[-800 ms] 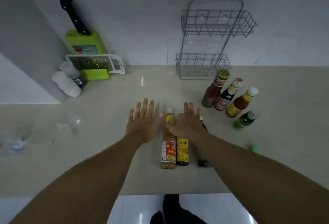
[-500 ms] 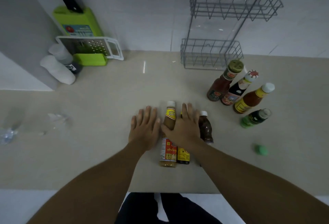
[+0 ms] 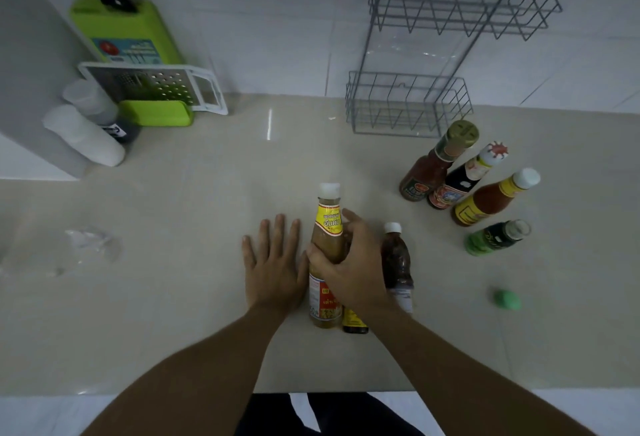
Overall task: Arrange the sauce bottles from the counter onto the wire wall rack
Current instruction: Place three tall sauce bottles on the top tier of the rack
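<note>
My right hand (image 3: 353, 269) curls round the tall bottle (image 3: 329, 224), left hand (image 3: 273, 269) flat, fingers loosely spread; I'd lift straight up.

Dark bottle (image 3: 355, 323) mostly under right hand (image 3: 353, 269)

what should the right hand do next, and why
Probably lift the tan bottle straight up. The right hand is curled round its shoulder, the bottle stands on the counter close to a dark bottle, and the rack holds nothing. The left hand lies flat beside it.
</note>
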A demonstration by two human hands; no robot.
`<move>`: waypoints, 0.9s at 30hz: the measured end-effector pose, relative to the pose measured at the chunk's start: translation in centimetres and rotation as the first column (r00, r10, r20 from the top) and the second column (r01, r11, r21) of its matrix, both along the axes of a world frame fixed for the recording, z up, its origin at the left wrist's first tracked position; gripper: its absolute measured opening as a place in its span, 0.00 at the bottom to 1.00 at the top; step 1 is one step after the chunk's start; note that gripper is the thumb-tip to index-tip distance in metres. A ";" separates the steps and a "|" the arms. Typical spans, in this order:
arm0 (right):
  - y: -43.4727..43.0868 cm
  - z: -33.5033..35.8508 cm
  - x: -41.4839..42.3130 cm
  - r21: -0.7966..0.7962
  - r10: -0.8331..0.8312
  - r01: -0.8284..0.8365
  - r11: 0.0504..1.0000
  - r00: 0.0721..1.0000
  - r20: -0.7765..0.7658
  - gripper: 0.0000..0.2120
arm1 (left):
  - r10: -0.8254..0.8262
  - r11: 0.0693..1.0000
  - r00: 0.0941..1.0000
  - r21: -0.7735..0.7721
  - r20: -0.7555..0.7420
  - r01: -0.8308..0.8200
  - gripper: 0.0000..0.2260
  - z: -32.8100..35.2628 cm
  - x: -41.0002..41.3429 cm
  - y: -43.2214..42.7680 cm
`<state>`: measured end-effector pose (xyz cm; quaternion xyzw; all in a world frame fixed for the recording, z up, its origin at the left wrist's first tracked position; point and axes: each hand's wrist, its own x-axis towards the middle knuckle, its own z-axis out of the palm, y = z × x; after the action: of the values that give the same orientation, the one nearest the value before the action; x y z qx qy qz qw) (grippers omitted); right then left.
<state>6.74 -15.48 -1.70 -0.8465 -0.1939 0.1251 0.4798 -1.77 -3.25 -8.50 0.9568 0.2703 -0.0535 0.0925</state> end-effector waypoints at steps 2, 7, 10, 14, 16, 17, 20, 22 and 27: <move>0.0 0.2 -0.5 0.115 -0.024 0.033 0.993 0.997 -0.076 0.23 | 0.005 1.000 1.000 -0.004 -0.003 -0.005 0.29 0.2 0.1 -0.1; 0.2 0.3 -0.1 0.238 -0.028 0.077 0.968 0.978 -0.205 0.20 | 0.011 1.000 1.000 -0.010 -0.012 -0.011 0.29 0.9 0.3 -0.2; 0.7 1.1 1.0 0.299 0.020 0.046 0.953 0.977 -0.214 0.18 | 0.012 0.999 0.999 -0.033 -0.039 -0.013 0.29 1.3 0.6 -0.2; 1.7 4.6 3.8 0.352 0.048 0.006 0.936 0.988 -0.144 0.20 | -0.011 0.998 0.999 -0.064 -0.043 0.008 0.28 2.8 1.6 0.7; 2.3 7.2 5.9 0.370 0.056 -0.009 0.929 0.992 -0.117 0.21 | -0.028 0.997 1.000 -0.074 -0.002 0.028 0.25 4.1 3.0 1.6; 2.5 8.7 7.1 0.381 0.064 -0.020 0.924 0.993 -0.104 0.22 | -0.032 0.997 0.999 -0.073 0.013 0.033 0.24 4.9 4.0 2.0; 3.1 13.4 11.2 0.418 0.106 -0.082 0.905 0.994 -0.035 0.26 | -0.017 0.993 0.991 -0.109 0.133 0.031 0.23 8.2 8.0 2.9; 3.6 16.8 14.0 0.441 0.108 -0.103 0.892 0.994 0.015 0.27 | -0.010 0.986 0.965 -0.159 0.262 0.053 0.23 11.0 11.2 3.4; 5.4 24.6 21.1 0.512 0.047 -0.118 0.851 0.988 0.150 0.25 | 0.008 0.939 0.883 -0.308 0.470 0.156 0.29 18.9 19.2 4.7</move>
<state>27.83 -10.05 22.89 -0.6830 -0.2879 0.0324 0.6705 17.46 1.50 10.35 0.9213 0.1899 0.1277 0.3145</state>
